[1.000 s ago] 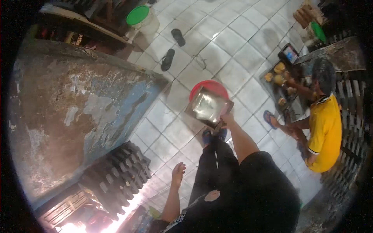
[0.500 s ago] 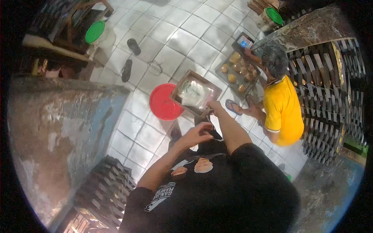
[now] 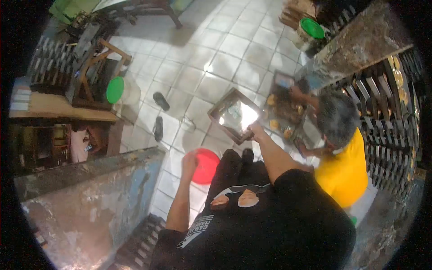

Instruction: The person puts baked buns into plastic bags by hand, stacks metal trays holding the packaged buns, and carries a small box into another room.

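Observation:
My right hand point(image 3: 255, 132) grips the near corner of a shallow wooden box point(image 3: 219, 126) with dark sides. Inside the box lies a clear plastic packet point(image 3: 233, 112), partly lost in bright glare. My left hand point(image 3: 190, 163) hangs lower on the left, over the edge of a round red lid or tub top point(image 3: 207, 167). Motion smears its fingers, and I cannot tell whether it touches the red surface.
A person in a yellow shirt point(image 3: 344, 168) crouches at right beside a tray point(image 3: 288, 132) of round yellowish items. Two dark sandals point(image 3: 160, 101) and a green-lidded bucket point(image 3: 130, 93) stand left. A worn low wall point(image 3: 103, 198) borders the left; another green-lidded bucket point(image 3: 310, 40) stands far right.
My left hand has moved left and away from my body, toward the red round top. The right hand still holds the box. My view has tilted up, showing more floor ahead.

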Demonstrator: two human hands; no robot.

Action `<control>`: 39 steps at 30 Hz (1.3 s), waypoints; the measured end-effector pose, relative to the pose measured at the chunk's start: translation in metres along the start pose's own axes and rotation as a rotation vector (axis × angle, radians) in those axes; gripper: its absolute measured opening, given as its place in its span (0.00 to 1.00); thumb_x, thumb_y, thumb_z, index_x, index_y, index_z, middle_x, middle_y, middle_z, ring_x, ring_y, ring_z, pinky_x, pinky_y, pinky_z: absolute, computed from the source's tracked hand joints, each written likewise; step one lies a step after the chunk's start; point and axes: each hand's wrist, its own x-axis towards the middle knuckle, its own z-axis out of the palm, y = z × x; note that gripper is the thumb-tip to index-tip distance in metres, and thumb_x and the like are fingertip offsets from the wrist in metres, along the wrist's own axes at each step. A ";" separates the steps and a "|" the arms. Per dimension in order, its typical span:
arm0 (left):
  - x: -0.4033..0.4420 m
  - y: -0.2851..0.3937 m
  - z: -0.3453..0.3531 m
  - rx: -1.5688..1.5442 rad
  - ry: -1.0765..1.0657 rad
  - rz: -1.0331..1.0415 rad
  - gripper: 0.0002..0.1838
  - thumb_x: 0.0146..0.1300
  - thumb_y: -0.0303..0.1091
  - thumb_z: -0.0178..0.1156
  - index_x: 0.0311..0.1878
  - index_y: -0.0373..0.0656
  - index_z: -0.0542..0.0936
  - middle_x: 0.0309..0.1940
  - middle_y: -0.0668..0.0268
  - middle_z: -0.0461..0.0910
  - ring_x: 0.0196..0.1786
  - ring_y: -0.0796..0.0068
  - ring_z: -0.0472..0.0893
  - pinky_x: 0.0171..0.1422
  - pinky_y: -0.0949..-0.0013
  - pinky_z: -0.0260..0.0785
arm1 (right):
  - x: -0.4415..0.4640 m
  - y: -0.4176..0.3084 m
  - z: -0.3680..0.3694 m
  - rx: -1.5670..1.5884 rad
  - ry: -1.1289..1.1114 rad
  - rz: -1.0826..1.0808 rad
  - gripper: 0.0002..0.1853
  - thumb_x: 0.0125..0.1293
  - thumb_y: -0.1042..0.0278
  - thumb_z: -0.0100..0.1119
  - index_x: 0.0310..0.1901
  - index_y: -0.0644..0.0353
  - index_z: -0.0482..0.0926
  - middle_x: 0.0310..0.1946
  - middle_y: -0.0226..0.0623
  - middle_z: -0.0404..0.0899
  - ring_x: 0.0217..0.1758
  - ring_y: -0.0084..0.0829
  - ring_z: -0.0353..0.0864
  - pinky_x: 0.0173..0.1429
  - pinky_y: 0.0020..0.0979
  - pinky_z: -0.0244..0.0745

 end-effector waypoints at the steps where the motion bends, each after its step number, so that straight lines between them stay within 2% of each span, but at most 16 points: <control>1: 0.027 -0.042 -0.025 0.025 0.121 -0.027 0.20 0.72 0.42 0.57 0.63 0.45 0.76 0.40 0.63 0.80 0.39 0.73 0.78 0.42 0.66 0.74 | 0.012 -0.015 -0.001 -0.047 0.009 0.000 0.09 0.64 0.73 0.56 0.46 0.61 0.75 0.39 0.44 0.79 0.38 0.46 0.85 0.40 0.66 0.81; 2: 0.032 -0.042 -0.044 -0.280 0.219 -0.339 0.28 0.70 0.42 0.59 0.71 0.47 0.68 0.49 0.59 0.80 0.46 0.68 0.80 0.46 0.62 0.76 | 0.023 -0.030 -0.003 -0.097 0.021 -0.002 0.08 0.66 0.71 0.54 0.46 0.61 0.75 0.39 0.43 0.79 0.36 0.45 0.84 0.40 0.64 0.81; 3: 0.063 -0.130 -0.062 -0.053 0.307 -0.307 0.46 0.65 0.44 0.65 0.80 0.51 0.50 0.67 0.54 0.70 0.64 0.55 0.73 0.54 0.46 0.75 | 0.043 -0.044 -0.009 -0.170 0.035 -0.050 0.08 0.68 0.70 0.53 0.45 0.61 0.75 0.38 0.42 0.79 0.34 0.43 0.82 0.38 0.58 0.81; 4: 0.057 -0.096 -0.065 -0.058 0.341 -0.478 0.50 0.61 0.46 0.67 0.80 0.41 0.51 0.72 0.45 0.65 0.72 0.49 0.68 0.67 0.55 0.71 | 0.061 -0.061 -0.012 -0.245 0.050 -0.106 0.07 0.69 0.69 0.53 0.45 0.60 0.75 0.36 0.41 0.78 0.32 0.40 0.81 0.37 0.52 0.81; 5: 0.061 -0.079 -0.067 -0.062 0.329 -0.680 0.54 0.58 0.47 0.70 0.80 0.39 0.48 0.72 0.45 0.64 0.70 0.48 0.70 0.69 0.53 0.68 | 0.071 -0.081 -0.012 -0.342 0.080 -0.158 0.07 0.69 0.69 0.53 0.45 0.60 0.75 0.36 0.41 0.78 0.33 0.40 0.81 0.37 0.52 0.81; 8: 0.111 -0.123 -0.076 -0.066 0.369 -0.429 0.67 0.48 0.46 0.78 0.77 0.27 0.40 0.72 0.42 0.64 0.72 0.51 0.68 0.76 0.62 0.61 | 0.083 -0.147 -0.012 -0.529 0.145 -0.267 0.07 0.69 0.68 0.53 0.45 0.60 0.76 0.37 0.41 0.78 0.34 0.40 0.81 0.38 0.50 0.81; 11: 0.199 -0.126 -0.089 0.340 0.414 -0.620 0.56 0.56 0.64 0.63 0.73 0.24 0.57 0.63 0.35 0.73 0.69 0.44 0.72 0.72 0.61 0.66 | 0.082 -0.192 -0.012 -0.599 0.150 -0.305 0.08 0.69 0.68 0.53 0.45 0.60 0.76 0.37 0.41 0.78 0.35 0.39 0.81 0.40 0.49 0.80; 14: 0.290 -0.029 -0.132 0.122 0.032 -0.654 0.39 0.60 0.61 0.60 0.56 0.29 0.79 0.45 0.41 0.84 0.53 0.47 0.84 0.59 0.58 0.76 | 0.052 -0.223 -0.018 -0.600 0.087 -0.241 0.08 0.70 0.67 0.53 0.45 0.60 0.76 0.37 0.41 0.78 0.36 0.39 0.81 0.41 0.48 0.80; 15: 0.329 0.007 -0.141 0.126 0.087 -0.651 0.27 0.64 0.56 0.58 0.38 0.37 0.87 0.30 0.50 0.86 0.36 0.54 0.87 0.44 0.54 0.78 | 0.035 -0.236 -0.015 -0.562 0.045 -0.197 0.08 0.70 0.67 0.53 0.45 0.60 0.76 0.38 0.41 0.78 0.36 0.39 0.81 0.42 0.47 0.80; 16: 0.372 0.024 -0.150 0.130 0.085 -0.634 0.27 0.64 0.56 0.58 0.38 0.37 0.87 0.30 0.50 0.86 0.36 0.54 0.87 0.44 0.54 0.78 | 0.021 -0.247 -0.011 -0.527 0.010 -0.161 0.08 0.70 0.67 0.53 0.45 0.60 0.76 0.38 0.41 0.78 0.36 0.39 0.81 0.42 0.47 0.80; 18: 0.464 0.048 -0.166 0.230 0.065 0.090 0.19 0.64 0.48 0.58 0.35 0.41 0.87 0.29 0.55 0.85 0.34 0.59 0.86 0.37 0.57 0.76 | 0.000 -0.264 0.001 -0.452 -0.030 -0.098 0.08 0.70 0.67 0.53 0.45 0.60 0.76 0.38 0.41 0.78 0.37 0.39 0.81 0.43 0.46 0.80; 21: 0.567 0.158 -0.172 -0.167 0.038 -0.156 0.11 0.62 0.34 0.58 0.42 0.40 0.85 0.30 0.61 0.84 0.32 0.68 0.82 0.35 0.66 0.73 | -0.002 -0.290 0.017 -0.379 -0.021 -0.077 0.09 0.70 0.66 0.53 0.45 0.60 0.76 0.38 0.41 0.78 0.38 0.38 0.81 0.45 0.45 0.80; 24: 0.658 0.260 -0.150 -0.212 0.123 -0.162 0.24 0.63 0.34 0.58 0.63 0.39 0.77 0.44 0.59 0.83 0.39 0.72 0.82 0.38 0.67 0.74 | 0.025 -0.337 0.033 -0.332 0.008 -0.083 0.09 0.70 0.66 0.53 0.45 0.60 0.77 0.39 0.41 0.78 0.39 0.38 0.81 0.46 0.44 0.79; 31: 0.850 0.387 -0.089 -0.086 -0.249 -0.151 0.28 0.67 0.42 0.60 0.66 0.38 0.74 0.50 0.58 0.82 0.46 0.69 0.82 0.43 0.67 0.74 | 0.104 -0.434 0.041 -0.325 0.098 -0.162 0.10 0.70 0.65 0.53 0.46 0.61 0.77 0.40 0.42 0.78 0.41 0.37 0.80 0.49 0.40 0.79; 38: 0.976 0.559 -0.044 -0.075 -0.186 -0.189 0.27 0.68 0.44 0.60 0.66 0.39 0.74 0.53 0.59 0.81 0.51 0.65 0.82 0.51 0.64 0.74 | 0.189 -0.608 0.069 0.172 0.139 -0.152 0.10 0.71 0.64 0.54 0.46 0.61 0.78 0.40 0.42 0.78 0.44 0.36 0.80 0.53 0.37 0.78; 39: 0.996 0.573 -0.040 -0.075 -0.182 -0.212 0.27 0.68 0.44 0.60 0.66 0.39 0.74 0.53 0.59 0.81 0.51 0.65 0.82 0.51 0.64 0.74 | 0.205 -0.634 0.073 0.327 0.099 -0.215 0.12 0.68 0.64 0.56 0.49 0.57 0.77 0.46 0.42 0.79 0.51 0.36 0.79 0.58 0.35 0.74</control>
